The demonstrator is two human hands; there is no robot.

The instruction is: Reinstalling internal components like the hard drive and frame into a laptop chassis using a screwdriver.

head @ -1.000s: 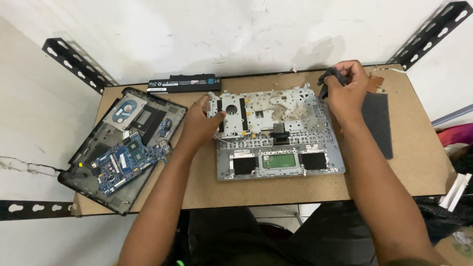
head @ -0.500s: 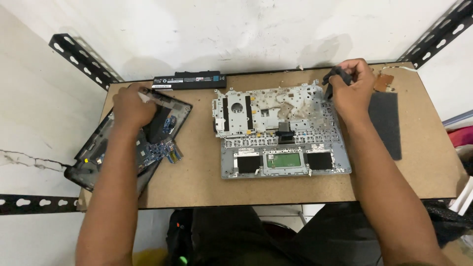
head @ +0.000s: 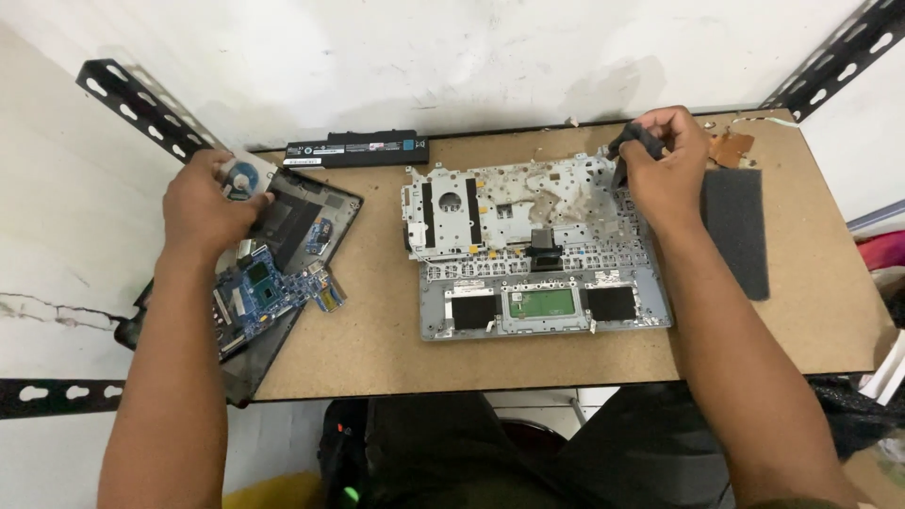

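Left hand curled down on the far corner of the open laptop base, which overhangs the table's left edge, long axis slanting from far-right to near-left; whether it grips anything cannot be told. Right hand pinches a small dark piece at the far right corner of the palmrest frame, mid-table, long axis left-right.

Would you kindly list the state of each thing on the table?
Laptop base: opened, blue circuit board exposed, overhanging the table's left edge.
Keyboard frame: upside down, flat.
Battery: detached, lying at the back edge.
Foam pad: flat.
Left hand: resting on the base.
Right hand: gripping a small dark object.
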